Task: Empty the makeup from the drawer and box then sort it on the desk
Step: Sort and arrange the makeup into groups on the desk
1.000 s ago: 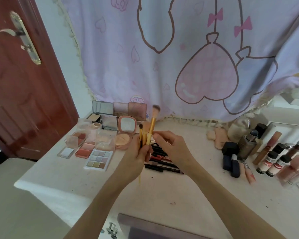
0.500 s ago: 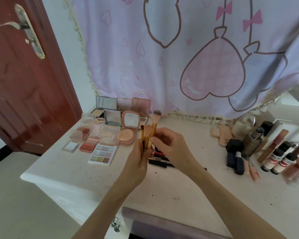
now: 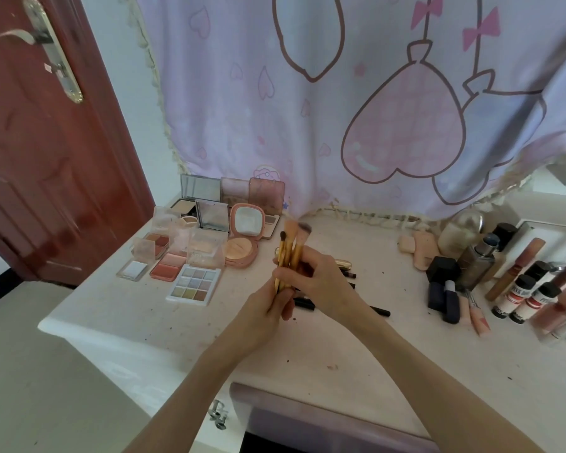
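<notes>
Both hands hold a bunch of gold-handled makeup brushes (image 3: 290, 248) upright over the middle of the white desk (image 3: 151, 318). My left hand (image 3: 265, 308) grips the handles from below. My right hand (image 3: 321, 282) curls round them higher up, its fingers across the handles. The bristle heads stick up, blurred. Black pencils and pens (image 3: 378, 310) lie on the desk under my hands, mostly hidden. Open palettes and compacts (image 3: 193, 287) are grouped at the left. Bottles and tubes (image 3: 517, 297) stand at the right.
A purple drawer front (image 3: 324, 416) stands open at the desk's near edge, below my arms. A pink cartoon cloth (image 3: 356, 103) hangs behind the desk. A red door (image 3: 46, 142) is at the left. Sponges (image 3: 422, 248) lie at the back right.
The brush bundle has been gathered tighter; another brush head now stands beside the tall one. My right hand has closed further round the handles. The camera has shifted slightly.
</notes>
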Available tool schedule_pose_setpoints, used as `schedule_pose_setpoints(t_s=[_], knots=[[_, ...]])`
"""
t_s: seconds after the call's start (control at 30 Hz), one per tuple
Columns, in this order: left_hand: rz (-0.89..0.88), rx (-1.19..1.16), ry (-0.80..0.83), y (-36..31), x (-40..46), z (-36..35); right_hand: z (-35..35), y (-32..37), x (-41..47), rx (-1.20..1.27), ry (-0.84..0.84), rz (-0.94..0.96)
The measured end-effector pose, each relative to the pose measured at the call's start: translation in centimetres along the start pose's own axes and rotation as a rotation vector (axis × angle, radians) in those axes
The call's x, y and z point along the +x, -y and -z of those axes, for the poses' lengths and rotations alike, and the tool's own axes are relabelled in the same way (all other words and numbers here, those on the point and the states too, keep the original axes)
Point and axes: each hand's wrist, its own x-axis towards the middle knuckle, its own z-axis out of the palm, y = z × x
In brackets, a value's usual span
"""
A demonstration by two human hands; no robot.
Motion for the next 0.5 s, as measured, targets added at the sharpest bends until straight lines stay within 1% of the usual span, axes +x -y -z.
schedule_pose_setpoints(t_s=[0.1,0.17,0.27,0.4,0.5], knots=[[-0.002,-0.065,0.011,-0.1,0.2,0.3,-0.3,0.6,0.8,-0.058,0.037,0.01],[0.002,-0.099,0.03,0.1,0.1,0.8,-0.6,1.2,1.2,-0.069,0.096,0.008],[0.004,-0.091,0.024,0.8,-0.2,1.7,-1.5,1.9,1.6,-0.133,0.165,0.023],[0.048,-0.094,0.063,1.2,-0.9,3.3,-2.8,2.2,2.7,-0.222,0.172,0.038],[0.051,-0.139,0.023,1.2,-1.5,4.4,-4.2,2.8,3.5,-0.231,0.2,0.054]])
